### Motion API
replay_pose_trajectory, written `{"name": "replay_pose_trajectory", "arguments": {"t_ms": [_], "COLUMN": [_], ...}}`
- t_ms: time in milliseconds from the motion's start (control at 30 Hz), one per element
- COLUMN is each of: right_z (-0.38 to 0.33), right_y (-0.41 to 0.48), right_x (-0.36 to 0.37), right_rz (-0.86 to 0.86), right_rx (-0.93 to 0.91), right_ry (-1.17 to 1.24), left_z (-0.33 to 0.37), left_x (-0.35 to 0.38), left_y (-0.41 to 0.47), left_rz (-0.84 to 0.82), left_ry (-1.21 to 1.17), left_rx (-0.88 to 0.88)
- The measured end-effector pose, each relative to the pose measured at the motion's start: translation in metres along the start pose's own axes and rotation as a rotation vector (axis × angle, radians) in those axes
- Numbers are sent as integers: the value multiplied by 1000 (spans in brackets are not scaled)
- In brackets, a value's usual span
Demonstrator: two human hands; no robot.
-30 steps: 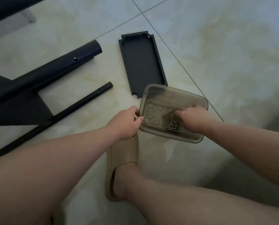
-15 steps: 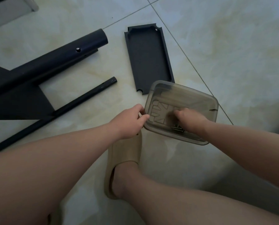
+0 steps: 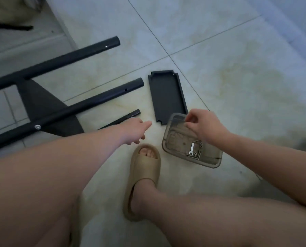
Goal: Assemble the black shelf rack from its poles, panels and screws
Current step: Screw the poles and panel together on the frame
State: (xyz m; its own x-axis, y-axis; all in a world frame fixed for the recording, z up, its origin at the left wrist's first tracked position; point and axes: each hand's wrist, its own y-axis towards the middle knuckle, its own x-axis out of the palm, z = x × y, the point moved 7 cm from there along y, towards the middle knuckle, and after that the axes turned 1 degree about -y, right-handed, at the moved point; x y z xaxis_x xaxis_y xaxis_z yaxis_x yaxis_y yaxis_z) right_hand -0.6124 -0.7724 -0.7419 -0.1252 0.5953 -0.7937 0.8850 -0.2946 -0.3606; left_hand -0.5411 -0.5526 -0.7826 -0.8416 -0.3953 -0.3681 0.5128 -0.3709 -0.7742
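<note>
Over the plastic box [image 3: 166, 139]: screw apparently fetched.
Right hand [image 3: 203, 127] lifts out, fingers [image 3: 188, 120] pinched; left hand [image 3: 136, 129], fingers loose, lets go.

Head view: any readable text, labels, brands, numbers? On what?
None readable.
Box: moulded marks on its floor, too blurred to read.
Poles, panel, wrench, slipper: no lettering shows.

The black poles [image 3: 81, 106] run off the left edge
</note>
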Motion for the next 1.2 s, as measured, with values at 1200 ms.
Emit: {"name": "replay_pose_trajectory", "arguments": {"t_ms": [1200], "right_z": [-375], "right_y": [-21], "right_x": [126], "right_rz": [-267], "right_rx": [-414], "right_ry": [-524], "left_z": [-196], "left_x": [-235], "left_y": [-182], "left_rz": [538], "left_ry": [-994], "left_rx": [-167]}}
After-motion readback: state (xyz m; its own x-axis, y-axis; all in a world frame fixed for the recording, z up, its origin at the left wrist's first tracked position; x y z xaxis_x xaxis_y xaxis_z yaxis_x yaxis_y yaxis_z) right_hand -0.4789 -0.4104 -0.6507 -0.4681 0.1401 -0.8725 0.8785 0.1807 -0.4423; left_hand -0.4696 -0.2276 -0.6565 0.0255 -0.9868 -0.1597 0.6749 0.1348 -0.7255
